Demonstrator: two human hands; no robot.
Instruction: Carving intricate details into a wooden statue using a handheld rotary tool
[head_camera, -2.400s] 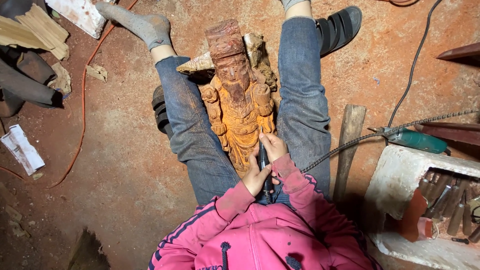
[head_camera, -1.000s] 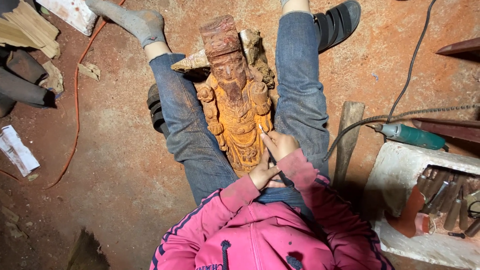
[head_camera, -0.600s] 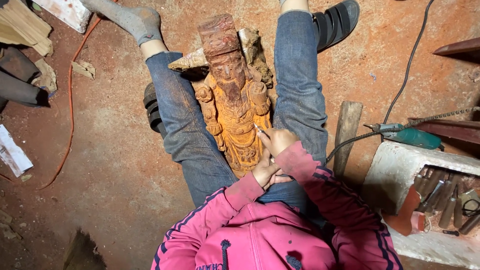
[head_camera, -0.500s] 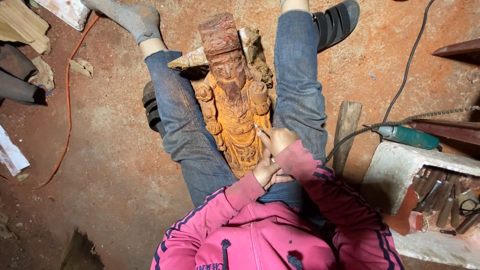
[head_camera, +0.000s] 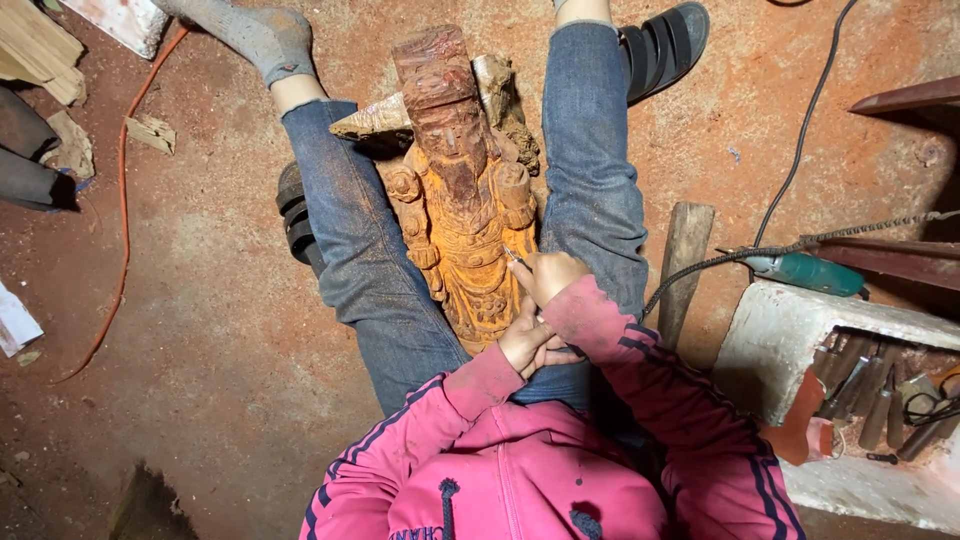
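Note:
An orange-brown carved wooden figure lies between my outstretched legs in blue jeans, its head pointing away from me. My right hand is closed around a thin carving tool, whose tip touches the figure's lower right side. Just below it, my left hand rests against the figure's base, fingers curled around the tool's lower end, which is mostly hidden. Both sleeves are pink.
A wooden mallet lies by my right leg. A green power tool with a cable rests on a white box holding several chisels. An orange cable runs down the left. A black sandal is on my right foot.
My right hand has slid a little up the figure's side with the tool. The view has shifted slightly; the figure and my legs have stayed put.

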